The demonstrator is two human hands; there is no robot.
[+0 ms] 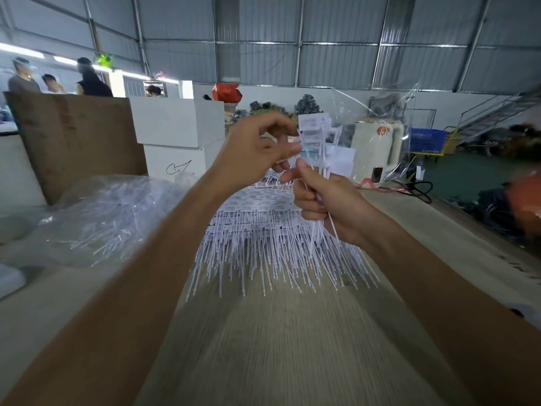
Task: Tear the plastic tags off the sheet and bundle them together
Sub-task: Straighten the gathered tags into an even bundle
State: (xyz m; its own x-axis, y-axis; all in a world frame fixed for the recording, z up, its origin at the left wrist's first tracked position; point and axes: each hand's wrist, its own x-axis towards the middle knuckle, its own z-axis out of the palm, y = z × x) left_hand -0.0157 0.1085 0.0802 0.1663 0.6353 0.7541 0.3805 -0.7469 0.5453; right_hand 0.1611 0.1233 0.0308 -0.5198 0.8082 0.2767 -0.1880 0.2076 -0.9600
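Note:
A thick stack of white plastic tag sheets lies on the wooden table, its thin tails fanning toward me. Above it my right hand grips a bundle of loose white tags by their tails, the flat label ends standing up. My left hand is raised just left of the bundle, its thumb and fingers pinching at the tags near the label ends. The image is motion-blurred, so I cannot tell exactly which tag the left fingers hold.
A clear plastic bag of tags lies on the left of the table. Brown cardboard and white boxes stand behind it. A clear bag, a white appliance and a black cable lie at the far right. People stand at far left.

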